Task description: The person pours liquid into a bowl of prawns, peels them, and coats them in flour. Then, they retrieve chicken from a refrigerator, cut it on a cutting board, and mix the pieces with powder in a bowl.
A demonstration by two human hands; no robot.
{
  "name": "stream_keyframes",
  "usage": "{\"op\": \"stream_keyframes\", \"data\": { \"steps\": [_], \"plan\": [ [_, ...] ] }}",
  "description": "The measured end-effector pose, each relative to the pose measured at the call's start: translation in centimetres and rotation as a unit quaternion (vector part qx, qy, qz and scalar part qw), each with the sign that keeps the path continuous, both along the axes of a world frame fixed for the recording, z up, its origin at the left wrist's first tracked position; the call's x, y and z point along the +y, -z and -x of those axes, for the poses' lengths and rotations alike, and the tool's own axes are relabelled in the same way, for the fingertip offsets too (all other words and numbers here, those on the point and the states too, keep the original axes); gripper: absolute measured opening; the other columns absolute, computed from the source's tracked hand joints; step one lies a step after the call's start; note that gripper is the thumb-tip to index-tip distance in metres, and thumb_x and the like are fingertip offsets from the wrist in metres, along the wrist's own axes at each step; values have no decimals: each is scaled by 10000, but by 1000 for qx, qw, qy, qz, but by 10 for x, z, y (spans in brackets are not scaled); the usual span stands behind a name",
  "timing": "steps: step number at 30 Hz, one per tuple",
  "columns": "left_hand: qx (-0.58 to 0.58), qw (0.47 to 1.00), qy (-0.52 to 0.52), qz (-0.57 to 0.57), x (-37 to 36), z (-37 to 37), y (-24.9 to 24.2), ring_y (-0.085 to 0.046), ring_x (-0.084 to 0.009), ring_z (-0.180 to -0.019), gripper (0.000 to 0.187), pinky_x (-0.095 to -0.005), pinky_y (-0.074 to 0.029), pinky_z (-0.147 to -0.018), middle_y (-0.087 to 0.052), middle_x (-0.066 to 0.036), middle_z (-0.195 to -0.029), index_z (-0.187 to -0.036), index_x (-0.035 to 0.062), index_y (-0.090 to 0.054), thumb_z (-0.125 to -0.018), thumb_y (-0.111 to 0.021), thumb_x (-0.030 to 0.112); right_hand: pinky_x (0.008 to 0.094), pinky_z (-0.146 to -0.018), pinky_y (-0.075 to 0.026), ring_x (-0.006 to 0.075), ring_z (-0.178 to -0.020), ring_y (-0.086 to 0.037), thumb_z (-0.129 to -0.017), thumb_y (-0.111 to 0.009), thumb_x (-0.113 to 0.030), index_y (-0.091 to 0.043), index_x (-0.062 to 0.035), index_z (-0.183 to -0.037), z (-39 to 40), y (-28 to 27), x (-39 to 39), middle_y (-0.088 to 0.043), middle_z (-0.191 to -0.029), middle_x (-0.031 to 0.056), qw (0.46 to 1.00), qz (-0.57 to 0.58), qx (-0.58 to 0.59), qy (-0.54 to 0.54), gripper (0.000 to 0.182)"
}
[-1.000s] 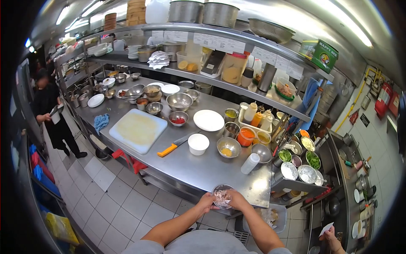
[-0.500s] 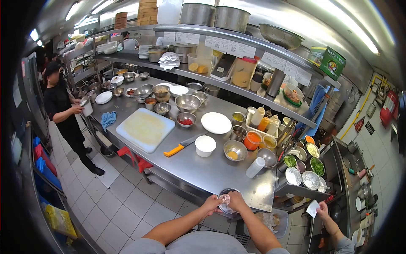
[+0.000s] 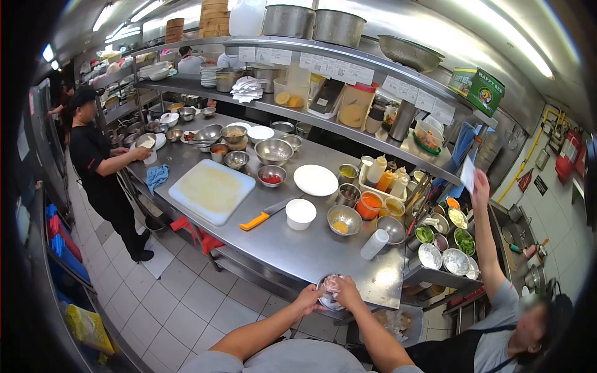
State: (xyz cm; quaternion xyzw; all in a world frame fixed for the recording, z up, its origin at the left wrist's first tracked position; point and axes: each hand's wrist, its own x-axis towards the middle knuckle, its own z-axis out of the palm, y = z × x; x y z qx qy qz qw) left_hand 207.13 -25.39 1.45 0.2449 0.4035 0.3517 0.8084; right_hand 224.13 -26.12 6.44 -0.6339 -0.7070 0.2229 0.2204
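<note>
At the front edge of the steel table, my left hand [image 3: 308,299] grips the near-left rim of a metal bowl [image 3: 328,304]. My right hand [image 3: 346,291] is closed around pale pink raw meat [image 3: 331,284] at the bowl's top; some of the meat bulges out beside the fingers. White powder or a pale coating shows inside the bowl, partly hidden by the hands. Beyond them on the table stand a squeeze bottle [image 3: 374,245], a steel bowl with something yellow [image 3: 344,221], a white tub [image 3: 301,214] and a knife with an orange handle [image 3: 255,221].
A white cutting board [image 3: 212,191] lies to the left. Sauce bottles [image 3: 377,170] and ingredient bowls [image 3: 458,262] stand on the right. One co-worker [image 3: 497,323] at the right reaches up with a white slip [image 3: 468,174]. Another person [image 3: 102,161] holds a container at the left.
The right-hand co-worker has come into view and raised the white slip toward the shelf. My right hand has lifted the meat slightly. The person at the left has shifted, with the container tilted.
</note>
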Motion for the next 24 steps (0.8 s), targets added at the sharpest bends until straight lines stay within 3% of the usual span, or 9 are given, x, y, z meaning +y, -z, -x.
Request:
{"op": "stream_keyframes", "data": {
  "steps": [2, 3, 7, 10, 12, 14, 15, 20, 24],
  "plan": [
    [-6, 1000, -17, 12, 1, 3, -5, -641, -262, -810, 202, -470, -594, -591, -561, -96, -955, -997, 74, -450, -855, -592, 94, 414, -949, -454, 384, -1109, -551, -674, -675, -46, -605, -36, -1144, 0, -1, -3, -589, -1169, 208, 984, -34, -96, -146, 476],
    [-1, 999, -30, 11, 2, 5, -7, -650, -266, -834, 212, -468, -596, -595, -576, -103, -981, -1025, 70, -451, -867, -589, 104, 413, -945, -456, 373, -1115, -552, -684, -674, -45, -610, -48, -1149, 4, -5, 0, -591, -1170, 188, 979, 53, -87, -174, 469],
    [-10, 1000, -6, 8, 3, 11, -7, -662, -256, -857, 238, -452, -600, -624, -610, -101, -998, -1074, 63, -466, -895, -597, 151, 416, -926, -458, 396, -1075, -559, -695, -682, -82, -604, -17, -1124, -1, -17, 0, -603, -1127, 207, 995, -40, -76, -52, 441],
    [-20, 999, 44, -4, 0, 10, 4, -660, -244, -844, 224, -447, -599, -633, -616, -90, -987, -1068, 72, -476, -896, -597, 149, 426, -906, -458, 407, -1052, -562, -695, -718, -158, -601, -6, -1078, -3, 5, 11, -602, -1114, 219, 987, 88, -86, -107, 429],
    [-24, 997, 74, -15, -1, 7, 4, -659, -239, -839, 219, -447, -598, -636, -617, -88, -988, -1067, 77, -481, -893, -596, 142, 434, -892, -460, 414, -1044, -569, -685, -747, -216, -594, -9, -1047, -2, 17, 12, -610, -1087, 239, 983, 80, -116, -119, 444],
    [1, 996, 91, -12, -10, 12, -6, -656, -229, -835, 209, -449, -602, -633, -618, -82, -983, -1056, 88, -489, -884, -600, 130, 446, -869, -467, 412, -1034, -581, -705, -728, -208, -592, -22, -1047, 2, 20, 6, -623, -1072, 233, 986, 100, -53, -121, 412],
    [2, 996, 90, -11, -11, 12, -3, -656, -229, -835, 209, -449, -602, -633, -618, -82, -983, -1056, 88, -489, -884, -600, 130, 445, -838, -495, 387, -986, -622, -752, -655, -173, -604, -56, -1050, 7, 15, 1, -659, -1018, 196, 989, 66, -77, -105, 325],
    [-16, 999, 38, 22, -13, 13, 1, -658, -223, -821, 179, -453, -604, -630, -606, -84, -956, -990, 107, -482, -869, -613, 111, 449, -847, -498, 370, -1018, -619, -760, -630, -160, -615, -94, -1104, 16, 16, 6, -654, -1083, 156, 989, 70, -125, -28, 350],
    [1, 999, -47, -3, -13, 12, 0, -661, -211, -755, 150, -416, -604, -570, -590, -73, -886, -909, 110, -454, -866, -594, 79, 456, -949, -460, 407, -1111, -564, -744, -674, -181, -553, -102, -1222, 13, 40, 5, -599, -1179, 213, 990, 56, -82, -105, 499]
  ]
}}
